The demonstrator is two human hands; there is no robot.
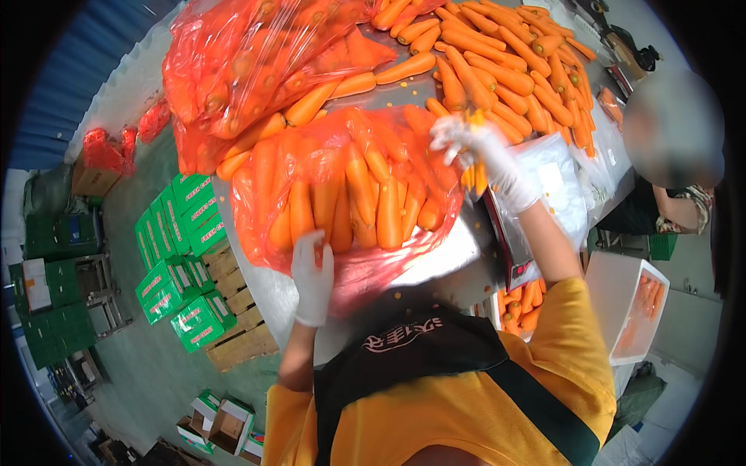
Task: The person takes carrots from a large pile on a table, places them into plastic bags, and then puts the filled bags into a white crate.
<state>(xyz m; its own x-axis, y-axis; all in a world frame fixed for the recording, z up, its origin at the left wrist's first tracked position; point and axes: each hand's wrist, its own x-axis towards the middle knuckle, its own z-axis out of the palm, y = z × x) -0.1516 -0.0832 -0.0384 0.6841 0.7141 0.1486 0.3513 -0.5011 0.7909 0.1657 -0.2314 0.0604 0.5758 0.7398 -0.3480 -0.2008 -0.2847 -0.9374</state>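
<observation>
A translucent red plastic bag (355,148) packed with carrots (389,215) lies before me, its mouth facing my body. My left hand (312,279), in a white glove, has its fingers curled at the bag's near left edge. Beyond the bag's right side is my gloved right hand (475,148), raised and blurred by motion. Orange-yellow pieces (479,177) show around its fingers; whether they are gripped or falling is unclear. A large heap of loose carrots (507,70) lies just past that hand.
More filled red bags (250,64) crowd the metal table's (265,297) far left. Clear plastic bags (551,180) and a dark-edged device (504,233) are at right. A white foam box (626,309) holds carrots. Green cartons (175,268) stand by a wooden pallet (245,326). Another person (679,207) is at right.
</observation>
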